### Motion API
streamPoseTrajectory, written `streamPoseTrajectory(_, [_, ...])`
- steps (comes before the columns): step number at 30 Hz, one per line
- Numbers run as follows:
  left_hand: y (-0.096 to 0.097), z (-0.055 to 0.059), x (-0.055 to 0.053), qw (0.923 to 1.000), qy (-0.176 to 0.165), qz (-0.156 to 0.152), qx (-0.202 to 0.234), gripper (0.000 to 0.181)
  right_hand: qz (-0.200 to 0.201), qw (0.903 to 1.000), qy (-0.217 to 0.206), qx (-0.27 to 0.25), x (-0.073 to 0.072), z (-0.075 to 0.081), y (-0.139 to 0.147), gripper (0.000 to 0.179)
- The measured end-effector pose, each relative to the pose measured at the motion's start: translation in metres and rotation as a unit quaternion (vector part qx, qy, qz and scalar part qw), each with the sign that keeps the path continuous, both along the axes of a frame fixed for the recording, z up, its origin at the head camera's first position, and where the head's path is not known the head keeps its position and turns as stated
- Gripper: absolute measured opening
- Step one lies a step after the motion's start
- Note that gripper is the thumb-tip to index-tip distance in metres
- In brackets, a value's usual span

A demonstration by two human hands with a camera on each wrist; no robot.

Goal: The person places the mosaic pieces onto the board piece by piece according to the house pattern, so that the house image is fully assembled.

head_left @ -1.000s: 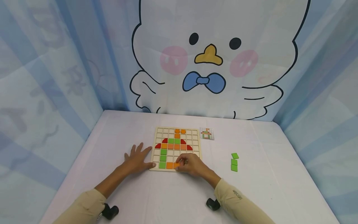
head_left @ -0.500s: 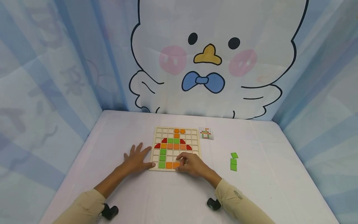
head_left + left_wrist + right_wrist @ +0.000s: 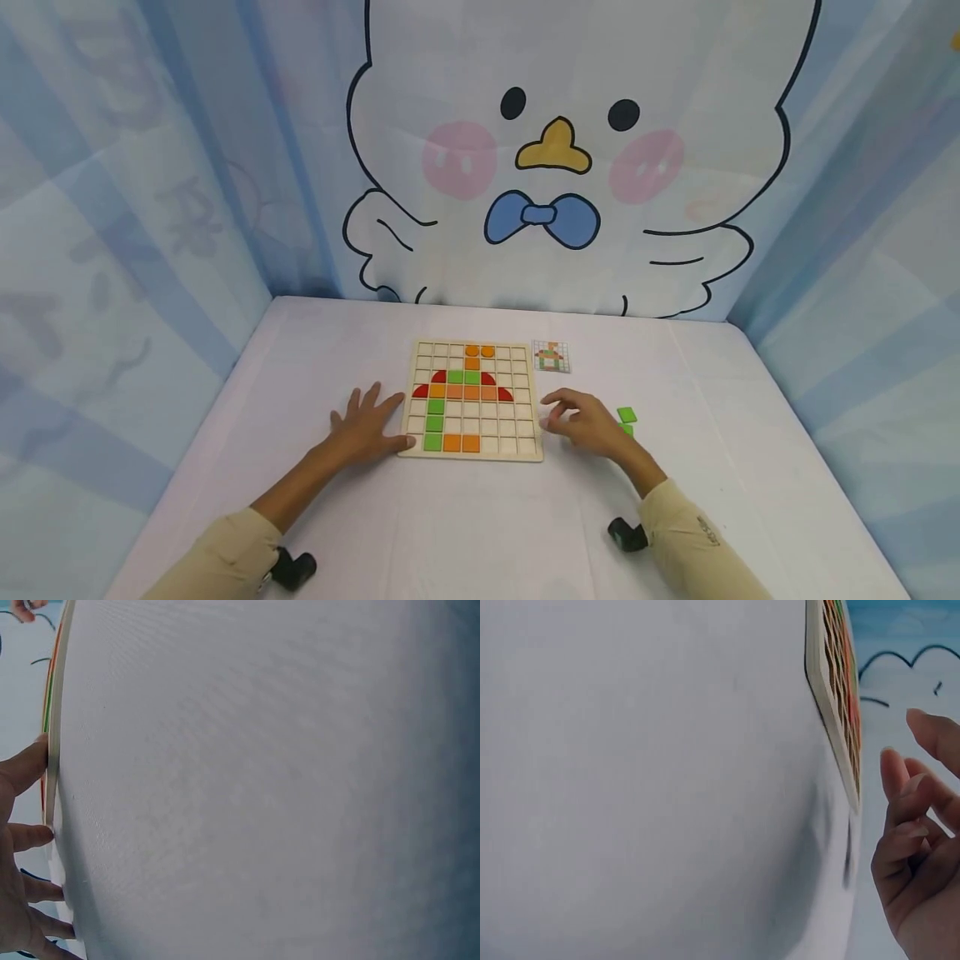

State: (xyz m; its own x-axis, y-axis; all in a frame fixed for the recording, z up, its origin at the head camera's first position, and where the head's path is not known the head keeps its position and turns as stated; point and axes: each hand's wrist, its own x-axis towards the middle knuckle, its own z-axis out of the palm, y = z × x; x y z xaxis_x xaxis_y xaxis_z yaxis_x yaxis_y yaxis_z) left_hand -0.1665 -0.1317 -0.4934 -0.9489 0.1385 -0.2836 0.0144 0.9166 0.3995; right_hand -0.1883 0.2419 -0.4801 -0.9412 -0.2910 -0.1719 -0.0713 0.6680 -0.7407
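A wooden grid board (image 3: 512, 427) lies on the white table, bearing a pattern of red, green and orange tiles. My left hand (image 3: 363, 429) spreads its fingers at the board's left side, the thumb on its lower left corner; the left wrist view shows fingertips (image 3: 45, 832) against the edge. To the right of the board, my right hand (image 3: 588, 423) is off the table with thumb and index finger apart and nothing between them. In the right wrist view its other fingers (image 3: 904, 844) bend loosely. Loose green tiles (image 3: 627, 414) lie just beyond this hand, partly hidden by it.
A small picture card (image 3: 551, 357) with a similar coloured pattern lies by the board's upper right corner. Curtains with a cartoon print (image 3: 555, 275) enclose the table at the back and sides. A black device (image 3: 627, 535) is at the right wrist.
My right hand has left the orange tile in the board's bottom row and moved right, towards the green tiles. The orange tile stays in the grid. My left hand keeps its place.
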Motion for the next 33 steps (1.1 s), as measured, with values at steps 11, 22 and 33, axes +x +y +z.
streamPoseTrajectory(11, [0.000, 0.003, 0.000, 1.0000, 0.004, -0.001, -0.002, 0.086, -0.051, 0.9985, 0.015, 0.011, -0.006, 0.007, 0.104, 0.041])
streamPoseTrajectory(22, [0.001, 0.006, 0.003, 1.0000, 0.005, -0.004, 0.001, 0.086, -0.032, 0.9957, -0.015, 0.085, -0.013, 0.002, 0.136, 0.049])
streamPoseTrajectory(33, [0.001, 0.007, 0.003, 1.0000, 0.004, 0.001, 0.008, 0.086, -0.011, 0.9902, 0.039, 0.133, -0.014, -0.009, 0.134, 0.038])
